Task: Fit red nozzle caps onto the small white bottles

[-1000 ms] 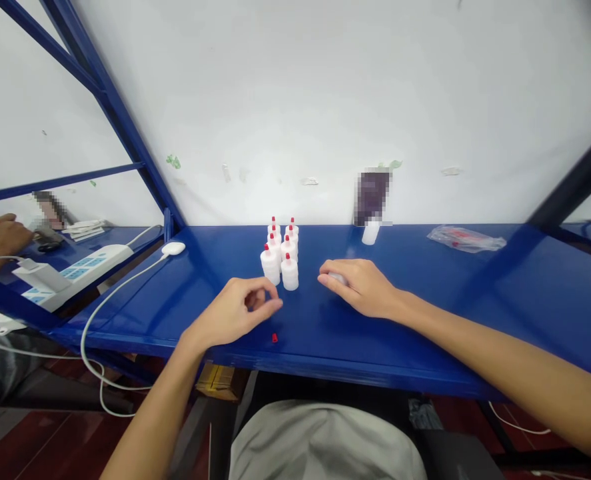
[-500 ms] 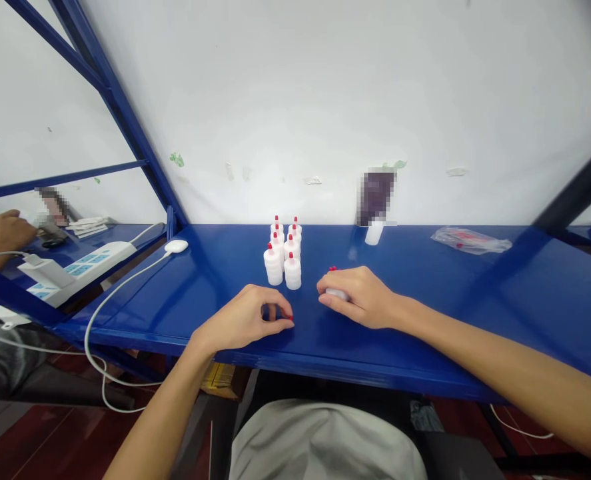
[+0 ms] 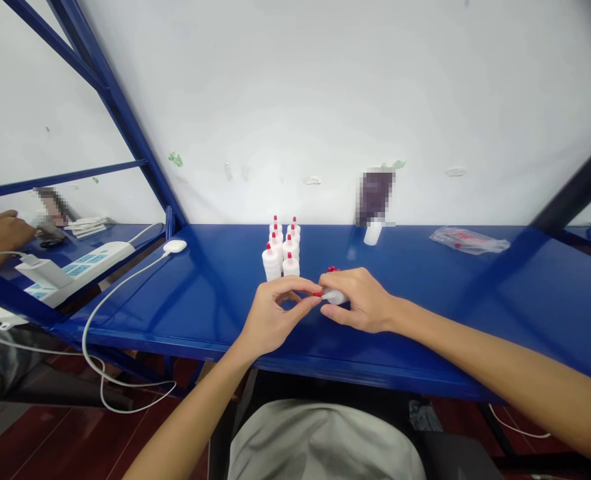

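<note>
My left hand (image 3: pixel 273 315) pinches a small red cap (image 3: pixel 318 293) between thumb and forefinger, right at the nozzle of a small white bottle (image 3: pixel 334 297). My right hand (image 3: pixel 360 298) is wrapped round that bottle, which lies sideways just above the blue shelf (image 3: pixel 475 300). Behind my hands stands a cluster of several small white bottles with red caps (image 3: pixel 281 250). A few loose red caps (image 3: pixel 332 269) lie just behind my right hand.
A lone uncapped white bottle (image 3: pixel 372 233) stands by the wall, and a clear plastic bag (image 3: pixel 468 240) lies at the right. A white puck on a cable (image 3: pixel 174 247) and a power strip (image 3: pixel 78 264) sit to the left. Another person's hand (image 3: pixel 0 232) is at the far left.
My left hand picked a red cap off the shelf near the front edge and carried it up and right to the bottle in my right hand. The right hand stayed in place.
</note>
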`<control>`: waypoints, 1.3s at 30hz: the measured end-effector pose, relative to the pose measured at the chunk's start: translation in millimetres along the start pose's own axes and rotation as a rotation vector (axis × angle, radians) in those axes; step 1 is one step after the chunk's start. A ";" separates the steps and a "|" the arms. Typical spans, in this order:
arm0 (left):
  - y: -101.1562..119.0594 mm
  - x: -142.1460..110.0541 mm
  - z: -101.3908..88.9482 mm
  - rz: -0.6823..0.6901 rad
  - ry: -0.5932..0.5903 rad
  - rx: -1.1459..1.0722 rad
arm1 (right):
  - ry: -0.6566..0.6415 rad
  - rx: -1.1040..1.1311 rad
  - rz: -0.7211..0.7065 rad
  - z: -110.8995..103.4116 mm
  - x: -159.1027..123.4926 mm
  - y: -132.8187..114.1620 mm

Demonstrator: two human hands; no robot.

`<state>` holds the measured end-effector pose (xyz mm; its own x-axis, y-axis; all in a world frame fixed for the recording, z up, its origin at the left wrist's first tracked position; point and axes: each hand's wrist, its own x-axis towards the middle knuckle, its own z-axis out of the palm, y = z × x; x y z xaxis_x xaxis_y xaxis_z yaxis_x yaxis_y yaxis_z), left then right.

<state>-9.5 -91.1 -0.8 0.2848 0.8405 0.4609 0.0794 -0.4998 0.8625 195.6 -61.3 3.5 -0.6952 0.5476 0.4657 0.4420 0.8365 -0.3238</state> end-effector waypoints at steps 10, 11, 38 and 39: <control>-0.8 -2.8 4.1 0.153 -0.088 0.259 | -0.032 0.021 0.164 2.1 1.0 -1.9; -1.8 -3.0 4.3 0.151 -0.095 0.276 | -0.038 0.013 0.190 2.5 1.2 -1.7; -16.6 58.0 -50.7 0.324 0.092 0.937 | 0.513 0.298 0.497 -13.9 1.1 54.9; -16.5 58.2 -50.2 0.324 0.088 0.945 | 0.506 0.336 0.497 -13.7 0.5 56.5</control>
<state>-42.2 -23.5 22.3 0.3587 0.6279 0.6907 0.7475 -0.6364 0.1904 228.0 -13.5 -3.3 -0.0825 0.8661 0.4930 0.3823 0.4843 -0.7869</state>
